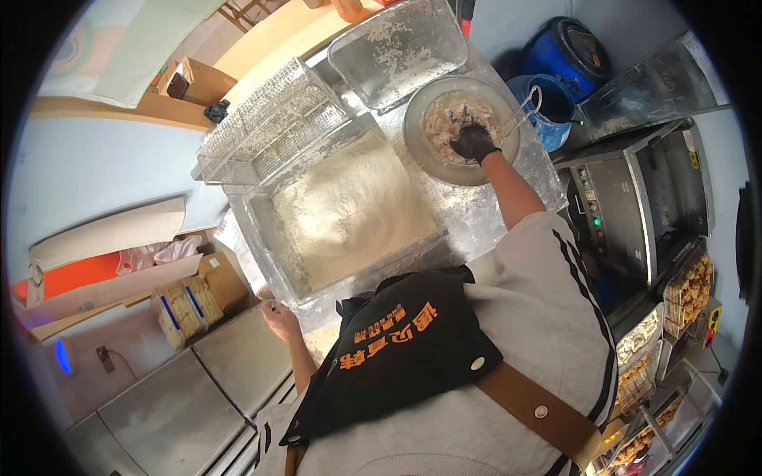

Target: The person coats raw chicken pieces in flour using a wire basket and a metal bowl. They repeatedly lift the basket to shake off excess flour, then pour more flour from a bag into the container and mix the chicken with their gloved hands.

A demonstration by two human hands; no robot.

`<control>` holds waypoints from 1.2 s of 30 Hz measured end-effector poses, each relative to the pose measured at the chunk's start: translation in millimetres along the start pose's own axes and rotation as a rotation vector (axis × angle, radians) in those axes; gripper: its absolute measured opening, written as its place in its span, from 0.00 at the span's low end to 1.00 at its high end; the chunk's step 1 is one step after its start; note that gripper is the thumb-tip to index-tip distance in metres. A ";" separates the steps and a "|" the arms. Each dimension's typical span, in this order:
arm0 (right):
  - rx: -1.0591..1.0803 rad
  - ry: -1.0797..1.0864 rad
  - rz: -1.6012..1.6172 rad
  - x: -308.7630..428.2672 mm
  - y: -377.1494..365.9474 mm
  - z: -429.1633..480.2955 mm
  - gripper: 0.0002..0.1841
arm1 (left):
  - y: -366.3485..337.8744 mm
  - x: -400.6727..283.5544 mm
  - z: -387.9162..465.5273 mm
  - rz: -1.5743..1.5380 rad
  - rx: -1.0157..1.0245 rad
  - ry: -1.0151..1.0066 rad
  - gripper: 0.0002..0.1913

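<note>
My right hand (474, 143), in a black glove, reaches into a round bowl (419, 146) at the table's far right. Its fingers are partly buried in wet, flour-coated food pieces (443, 122), so their grip is hidden. A metal-handled tool (533, 102) leans over the bowl's right rim. Left of the bowl lies a large rectangular metal tray (253, 220) holding a mound of pale flour (351, 202). Bare and loosely curled, my left hand (281, 320) is beside the tray's near left corner; whether it holds anything is unclear.
Behind the flour stands a wire mesh basket (268, 128), with a flour-smeared metal tray (399, 53) right of it. Blue buckets (547, 113) and a metal fryer-like appliance (613, 202) flank the right side. Baskets of fried food (687, 294) sit lower right. Plastic containers (187, 309) are at left.
</note>
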State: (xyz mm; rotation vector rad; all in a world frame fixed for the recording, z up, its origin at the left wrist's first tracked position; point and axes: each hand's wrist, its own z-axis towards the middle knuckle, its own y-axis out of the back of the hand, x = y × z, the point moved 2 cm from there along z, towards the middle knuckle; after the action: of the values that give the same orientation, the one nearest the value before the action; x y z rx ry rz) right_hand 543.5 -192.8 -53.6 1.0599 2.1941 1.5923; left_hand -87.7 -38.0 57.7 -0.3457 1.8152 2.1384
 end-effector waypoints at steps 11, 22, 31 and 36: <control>0.213 0.109 0.053 -3.4 36.0 25.7 0.33 | -21.2 18.4 1.4 -0.176 0.042 0.091 0.09; -0.170 0.524 0.101 9.8 39.1 57.5 0.14 | -0.2 40.7 -22.3 -0.251 0.034 0.243 0.08; -0.082 0.395 -0.025 -70.7 -92.8 152.1 0.15 | -18.3 39.7 -19.6 -0.210 0.036 0.270 0.07; -0.102 0.508 -0.368 -30.8 -74.5 122.1 0.16 | 10.8 40.1 -24.6 -0.259 -0.003 0.248 0.07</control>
State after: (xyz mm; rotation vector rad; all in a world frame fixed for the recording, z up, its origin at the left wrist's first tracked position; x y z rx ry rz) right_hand 603.4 -135.2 -174.0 0.2035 2.3857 1.9113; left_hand -129.3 -60.6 48.2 -0.8319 1.7785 1.9896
